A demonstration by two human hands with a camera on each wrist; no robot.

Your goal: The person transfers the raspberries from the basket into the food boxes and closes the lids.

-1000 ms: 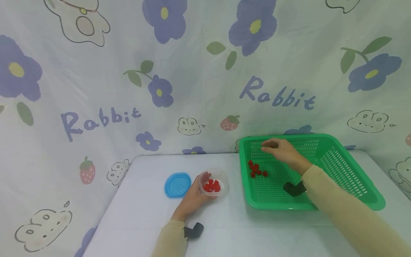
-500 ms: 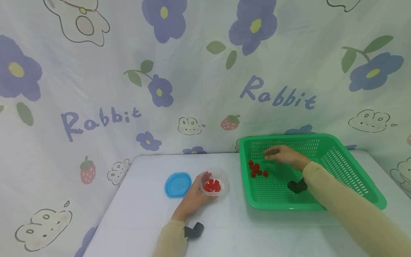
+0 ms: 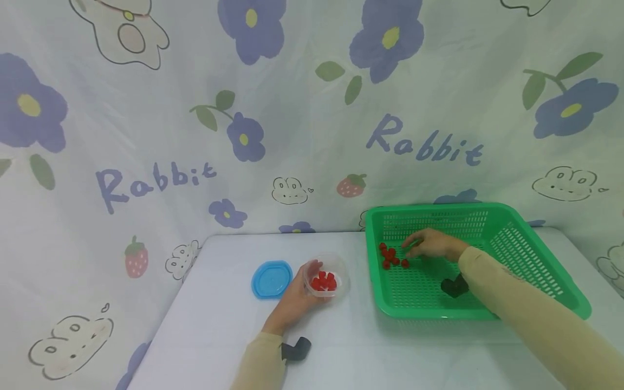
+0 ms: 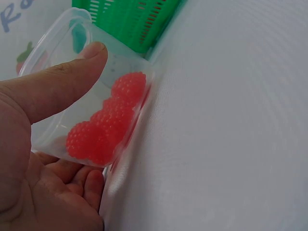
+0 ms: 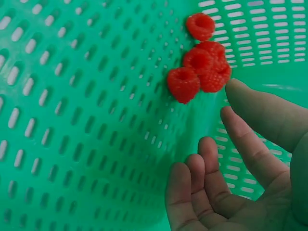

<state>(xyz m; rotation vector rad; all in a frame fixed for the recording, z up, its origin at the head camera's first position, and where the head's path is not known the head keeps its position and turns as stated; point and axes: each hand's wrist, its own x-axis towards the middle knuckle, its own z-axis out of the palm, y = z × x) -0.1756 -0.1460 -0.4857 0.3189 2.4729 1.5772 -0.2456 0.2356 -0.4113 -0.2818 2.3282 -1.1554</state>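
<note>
My left hand grips a clear plastic tub standing on the table, its thumb along the near side in the left wrist view. Several red raspberries lie at the tub's bottom. Over on the right, my right hand reaches down inside a green slotted basket. Its fingers are apart and loosely bent, with nothing between them. A cluster of raspberries sits at the basket's left end, close beyond the thumb tip in the right wrist view.
A blue lid lies flat on the white table, left of the tub. Behind the table hangs a printed curtain. The basket's raised walls surround my right hand, and its long side runs close to the curtain.
My right hand has come down deeper into the basket, closer to the raspberries. The left hand and the tub have stayed in place.
</note>
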